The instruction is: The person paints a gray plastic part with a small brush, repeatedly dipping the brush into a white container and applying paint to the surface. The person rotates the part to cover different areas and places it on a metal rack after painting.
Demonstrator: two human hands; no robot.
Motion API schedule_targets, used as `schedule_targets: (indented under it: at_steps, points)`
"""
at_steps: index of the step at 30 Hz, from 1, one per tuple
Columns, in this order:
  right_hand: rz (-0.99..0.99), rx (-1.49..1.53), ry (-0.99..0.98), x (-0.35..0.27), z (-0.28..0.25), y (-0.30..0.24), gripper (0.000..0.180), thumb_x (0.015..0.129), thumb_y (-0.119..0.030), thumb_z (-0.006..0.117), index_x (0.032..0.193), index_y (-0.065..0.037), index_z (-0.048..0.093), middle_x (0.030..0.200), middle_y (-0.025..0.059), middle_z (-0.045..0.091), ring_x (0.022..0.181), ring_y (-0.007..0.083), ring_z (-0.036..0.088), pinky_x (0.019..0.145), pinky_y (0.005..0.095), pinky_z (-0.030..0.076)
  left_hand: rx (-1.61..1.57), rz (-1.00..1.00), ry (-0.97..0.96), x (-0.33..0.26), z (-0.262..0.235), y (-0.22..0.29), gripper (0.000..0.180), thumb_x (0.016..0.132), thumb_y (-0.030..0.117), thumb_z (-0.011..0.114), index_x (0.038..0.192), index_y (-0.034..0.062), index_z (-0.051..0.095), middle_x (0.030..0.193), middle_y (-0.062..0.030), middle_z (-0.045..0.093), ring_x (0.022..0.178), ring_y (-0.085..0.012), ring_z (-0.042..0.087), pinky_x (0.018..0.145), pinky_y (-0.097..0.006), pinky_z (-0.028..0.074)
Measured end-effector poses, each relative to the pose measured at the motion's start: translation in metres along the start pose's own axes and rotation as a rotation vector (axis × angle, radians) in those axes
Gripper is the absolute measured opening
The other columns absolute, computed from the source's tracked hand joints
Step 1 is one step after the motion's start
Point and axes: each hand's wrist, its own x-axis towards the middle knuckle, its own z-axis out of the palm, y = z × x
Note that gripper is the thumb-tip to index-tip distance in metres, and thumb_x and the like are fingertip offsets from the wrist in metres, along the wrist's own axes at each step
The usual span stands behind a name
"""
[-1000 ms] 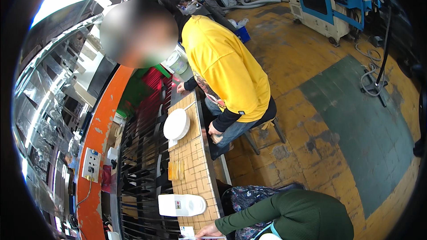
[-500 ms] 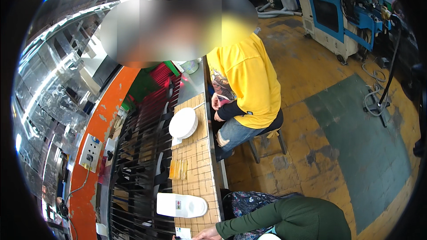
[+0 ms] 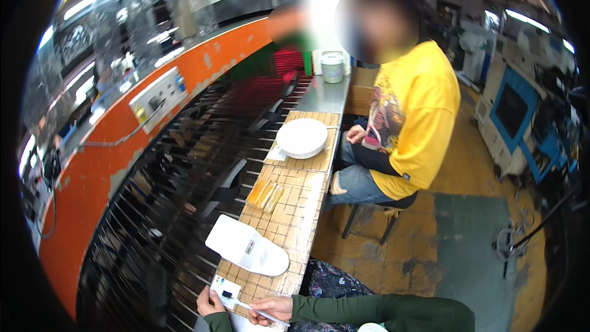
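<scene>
At the front end of the narrow work table, my left hand grips the edge of a small white card, thumb toward its face. My right hand is closed around a slim pale stick, which slants toward the card. A small black piece shows on the card near the stick's far end; whether they are joined I cannot make out. Just beyond my hands lies a white toilet-shaped piece with a small label. Farther along are amber translucent strips side by side.
A white round tub stands farther up the table. Beside it sits a person in a yellow top. Along the left run dark slats, an orange panel and a socket strip. A lidded bucket stands at the far end.
The view has turned, so the table now slants up to the right. My left hand has come into view at the card, and my right hand now shows with the pale stick.
</scene>
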Motion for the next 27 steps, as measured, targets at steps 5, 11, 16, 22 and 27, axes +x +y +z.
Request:
schedule_targets:
  at_steps: [5, 11, 16, 22, 27]
  points:
    - [0.054, -0.055, -0.030, 0.007, -0.009, 0.004, 0.031, 0.101, -0.030, 0.040, 0.086, -0.005, 0.049, 0.087, 0.0094, 0.056, 0.067, 0.0126, 0.050, 0.060, 0.0236, 0.044, -0.038, -0.079, -0.034, 0.002, -0.007, 0.015, 0.028, 0.083, 0.020, 0.062, 0.098, -0.0019, 0.068, 0.097, -0.0181, 0.067, 0.088, -0.0321, 0.063, 0.079, -0.038, 0.049]
    - [0.225, -0.056, 0.101, 0.012, -0.054, 0.026, 0.028, 0.095, -0.033, 0.052, 0.095, -0.007, 0.060, 0.092, 0.0070, 0.061, 0.080, 0.0159, 0.058, 0.071, 0.0292, 0.049, -0.035, -0.125, -0.042, 0.002, -0.003, 0.006, 0.030, 0.084, 0.023, 0.063, 0.098, -0.0020, 0.069, 0.094, -0.0171, 0.067, 0.082, -0.0297, 0.061, 0.073, -0.038, 0.049]
    - [0.183, -0.097, 0.070, 0.016, -0.057, 0.023, 0.029, 0.098, -0.032, 0.047, 0.093, -0.005, 0.058, 0.090, 0.0073, 0.060, 0.080, 0.0132, 0.056, 0.071, 0.0259, 0.047, -0.053, -0.122, -0.049, -0.001, 0.002, -0.002, 0.029, 0.084, 0.023, 0.063, 0.098, -0.0016, 0.069, 0.093, -0.0170, 0.067, 0.081, -0.0291, 0.061, 0.073, -0.037, 0.049]
    - [0.108, -0.123, 0.034, 0.023, -0.038, 0.020, 0.029, 0.100, -0.031, 0.043, 0.095, -0.004, 0.055, 0.085, 0.0046, 0.057, 0.073, 0.0108, 0.054, 0.066, 0.0239, 0.046, -0.055, -0.044, 0.006, -0.002, 0.010, -0.019, 0.032, 0.083, 0.025, 0.065, 0.100, -0.0015, 0.068, 0.091, -0.0173, 0.067, 0.080, -0.0287, 0.064, 0.072, -0.037, 0.051]
    - [0.122, -0.017, 0.010, 0.040, -0.043, 0.020, 0.024, 0.099, -0.029, 0.046, 0.105, -0.009, 0.057, 0.074, -0.0006, 0.056, 0.057, 0.0099, 0.053, 0.052, 0.0239, 0.046, -0.095, -0.099, -0.110, 0.000, 0.019, -0.042, 0.033, 0.083, 0.024, 0.064, 0.106, 0.0000, 0.067, 0.104, -0.0178, 0.067, 0.096, -0.0269, 0.064, 0.087, -0.034, 0.049]
